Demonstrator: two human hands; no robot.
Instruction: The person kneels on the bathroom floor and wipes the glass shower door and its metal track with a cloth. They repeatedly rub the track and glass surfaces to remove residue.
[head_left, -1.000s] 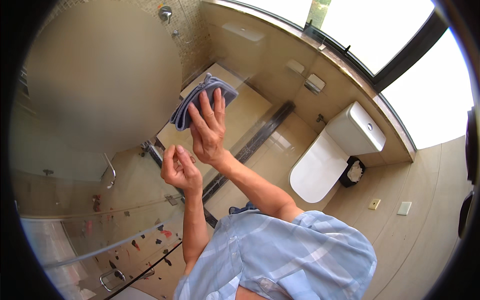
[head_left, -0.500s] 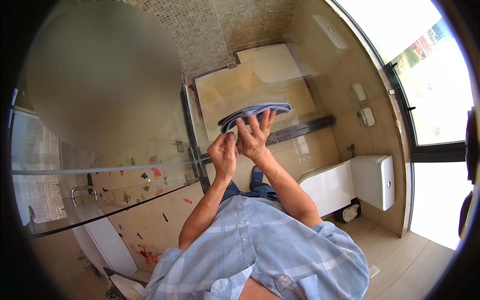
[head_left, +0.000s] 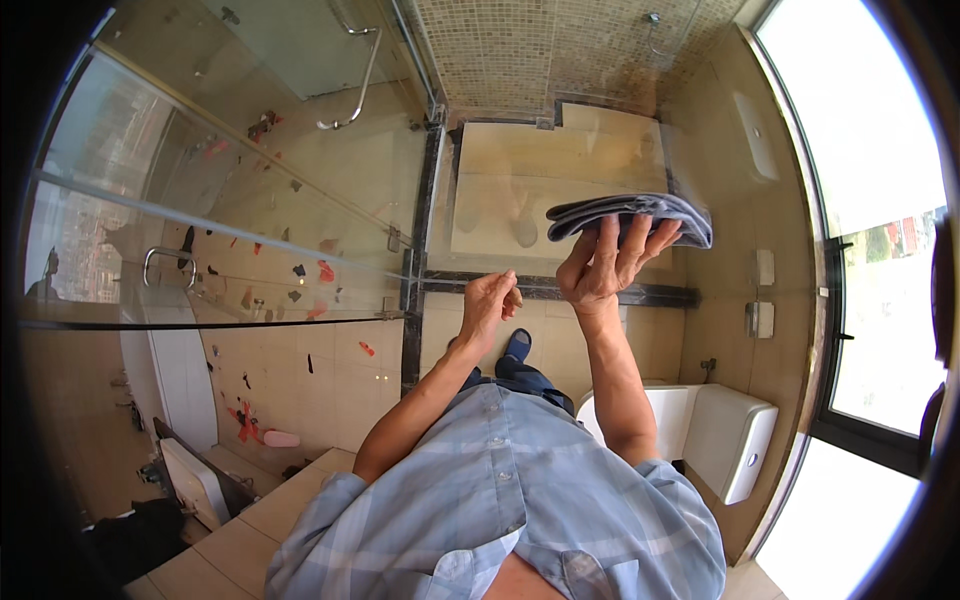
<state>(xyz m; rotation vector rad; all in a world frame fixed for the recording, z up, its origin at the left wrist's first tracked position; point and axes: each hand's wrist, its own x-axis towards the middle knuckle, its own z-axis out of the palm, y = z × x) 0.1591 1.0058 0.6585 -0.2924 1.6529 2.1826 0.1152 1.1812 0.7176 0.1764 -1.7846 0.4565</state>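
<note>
My right hand is raised in front of me at right of middle, fingers spread along the near side of a folded blue-grey cloth. The cloth is a flat, layered pad, seen nearly edge-on. Clear glass seems to stand just beyond it, but whether the cloth touches the glass I cannot tell. Lower and to the left, my left hand hovers with its fingers curled in and its thumb by the forefinger. Nothing shows in it, and it is apart from the cloth.
A glass door with a metal handle is on the left, its dark-edged frame beside me. A white toilet stands at my right, near a tall window. Red and dark marks dot the left side.
My right hand has carried the cloth to the right, away from my left hand. The two hands were close together before. The view has also turned, bringing the door handle into sight.
</note>
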